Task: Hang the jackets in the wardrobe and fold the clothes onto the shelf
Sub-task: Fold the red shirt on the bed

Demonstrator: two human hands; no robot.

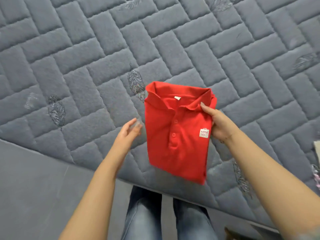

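Grey quilted mattress (86,58) fills nearly the whole view, brick-pattern stitching with scattered leaf embroidery (136,82). It serves as the folding surface; its near edge runs diagonally across the lower part of the view, with a plainer grey surface below it, and the person's jeans (143,217) show just short of that edge.

Red polo shirt (176,135) — already folded into a compact rectangle, collar (180,99) at the far end, button placket up, white logo patch (204,133) at its right side. It sits over the mattress near the edge; the near corner looks blurred and tilted, so probably lifted, though I cannot tell how much of it touches the quilt.

Right hand (220,122) grasps the shirt's right edge, thumb on top by the collar and the fingers apparently tucked beneath, out of view. Holding at the side likely keeps the folded layers from sliding apart.

Left hand (129,130) is released, fingers relaxed and slightly blurred, just beside the shirt's left edge, not touching — placed, I'd judge, to take the other side.

A scrap of pale fabric (316,146) shows at the right border. Wardrobe and shelf not in view.
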